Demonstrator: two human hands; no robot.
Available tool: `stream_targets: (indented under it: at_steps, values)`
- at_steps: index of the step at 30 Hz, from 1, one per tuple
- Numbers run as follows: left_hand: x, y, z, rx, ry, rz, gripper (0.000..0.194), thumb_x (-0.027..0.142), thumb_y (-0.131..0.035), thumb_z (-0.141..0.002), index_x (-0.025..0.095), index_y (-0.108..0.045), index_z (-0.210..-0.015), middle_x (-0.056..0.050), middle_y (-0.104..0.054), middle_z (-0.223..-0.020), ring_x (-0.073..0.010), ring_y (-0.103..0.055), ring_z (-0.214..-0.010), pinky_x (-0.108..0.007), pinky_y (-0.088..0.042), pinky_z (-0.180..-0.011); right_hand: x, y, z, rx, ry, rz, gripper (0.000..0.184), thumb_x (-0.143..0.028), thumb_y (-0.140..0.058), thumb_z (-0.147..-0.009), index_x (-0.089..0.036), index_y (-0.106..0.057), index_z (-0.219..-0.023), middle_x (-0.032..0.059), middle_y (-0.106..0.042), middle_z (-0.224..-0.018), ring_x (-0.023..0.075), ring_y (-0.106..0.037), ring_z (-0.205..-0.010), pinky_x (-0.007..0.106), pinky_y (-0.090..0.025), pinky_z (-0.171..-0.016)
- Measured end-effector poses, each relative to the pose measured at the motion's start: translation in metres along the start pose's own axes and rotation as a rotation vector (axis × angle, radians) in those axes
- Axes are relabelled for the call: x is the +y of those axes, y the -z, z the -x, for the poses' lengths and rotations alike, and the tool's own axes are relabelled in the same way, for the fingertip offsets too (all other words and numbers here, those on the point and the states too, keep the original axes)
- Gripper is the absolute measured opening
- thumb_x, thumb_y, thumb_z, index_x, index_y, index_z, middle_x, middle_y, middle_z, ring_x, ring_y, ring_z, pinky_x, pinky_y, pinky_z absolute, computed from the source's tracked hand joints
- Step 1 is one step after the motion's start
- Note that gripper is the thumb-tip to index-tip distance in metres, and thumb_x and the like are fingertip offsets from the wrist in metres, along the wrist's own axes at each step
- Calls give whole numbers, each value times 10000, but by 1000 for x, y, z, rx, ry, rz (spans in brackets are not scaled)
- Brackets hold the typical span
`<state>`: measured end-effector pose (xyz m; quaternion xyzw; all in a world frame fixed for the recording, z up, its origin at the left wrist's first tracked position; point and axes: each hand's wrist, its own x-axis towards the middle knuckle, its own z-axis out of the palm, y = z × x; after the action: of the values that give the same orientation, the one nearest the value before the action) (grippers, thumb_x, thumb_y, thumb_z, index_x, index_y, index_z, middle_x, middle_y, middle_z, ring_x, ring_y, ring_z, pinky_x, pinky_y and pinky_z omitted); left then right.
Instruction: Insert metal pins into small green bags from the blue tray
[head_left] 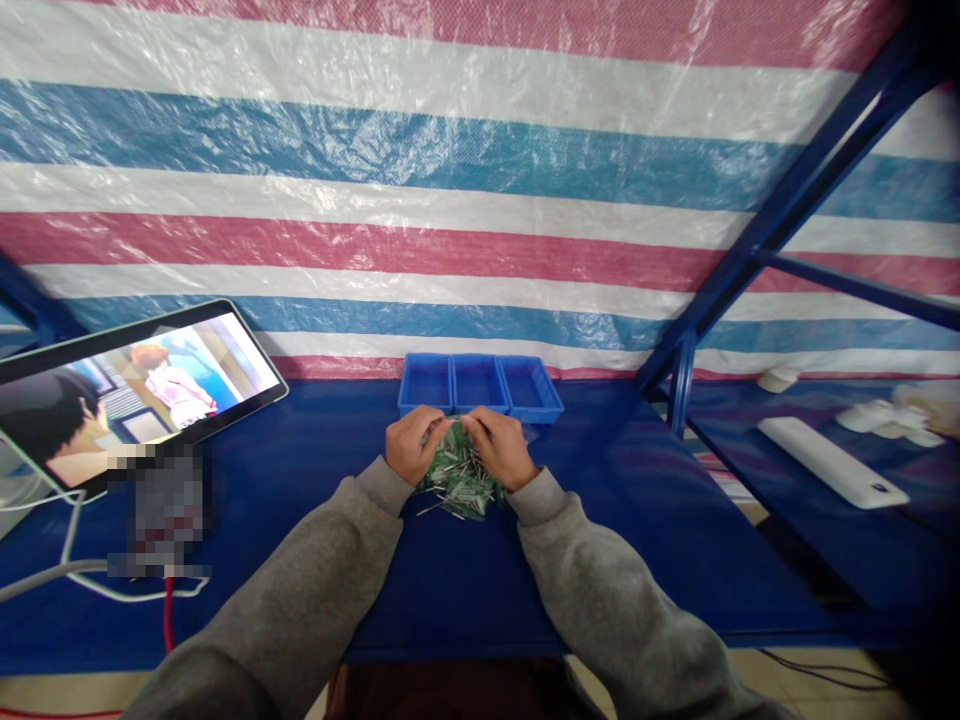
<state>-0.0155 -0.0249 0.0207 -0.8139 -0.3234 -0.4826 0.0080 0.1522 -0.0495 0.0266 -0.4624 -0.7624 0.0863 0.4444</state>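
A pile of small green parts with thin metal pins (461,484) lies on the blue table (450,580), just in front of me. My left hand (411,442) and my right hand (501,446) sit on top of the pile with fingers curled in, fingertips meeting over its far edge. They seem to pinch something at the top of the pile, too small to name. Grey sleeves cover both arms. Three small blue bins (480,384) stand side by side right behind the hands.
A tablet (135,385) showing a cartoon leans at the left, with white cables (67,575) and a red wire below it. A blue metal rack post (682,380) stands right of the bins. White objects, one a long bar (829,462), lie on the right shelf. A striped tarp hangs behind.
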Motion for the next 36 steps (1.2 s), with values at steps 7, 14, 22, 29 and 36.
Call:
stream_targets:
  at_steps: [7, 14, 22, 29, 36]
  values:
    - [1, -3, 0, -26, -7, 27, 173, 261, -439, -890, 157, -556, -816, -31, -588, -719, -114, -542, -649, -229, -424, -645, 0, 0, 0, 13, -35, 22, 321, -346, -363, -926, -204, -538, -697, 8, -562, -607, 139, -541, -593, 240, -387, -603]
    - [0, -2, -1, 4, -27, -98, 362, 254, -407, -905, 165, -464, -559, 24, -430, -493, -86, -426, -473, -219, -339, -520, -7, 3, -1, 23, 7, -66, 215, -340, -412, -904, -210, -582, -877, 23, -641, -795, 149, -591, -725, 248, -425, -687]
    - [1, 0, 0, -26, -11, -21, 202, 268, -438, -893, 155, -578, -801, -15, -591, -666, -102, -542, -594, -216, -413, -605, 0, 0, -1, 5, -4, 28, 328, -355, -355, -928, -206, -530, -695, 10, -567, -622, 139, -541, -608, 240, -383, -608]
    - [0, -3, 0, -24, -17, 22, 212, 271, -404, -906, 162, -583, -872, -40, -640, -758, -121, -594, -682, -229, -453, -673, 3, -2, 0, -14, 19, 87, 395, -380, -308, -941, -204, -475, -629, 3, -514, -567, 130, -498, -546, 242, -347, -569]
    - [1, -2, 0, -60, 20, -52, 286, 254, -384, -916, 165, -529, -686, 13, -537, -548, -90, -510, -504, -214, -379, -550, -1, 0, 0, -16, 30, 19, 364, -365, -349, -929, -195, -529, -662, 14, -545, -608, 137, -518, -593, 249, -374, -599]
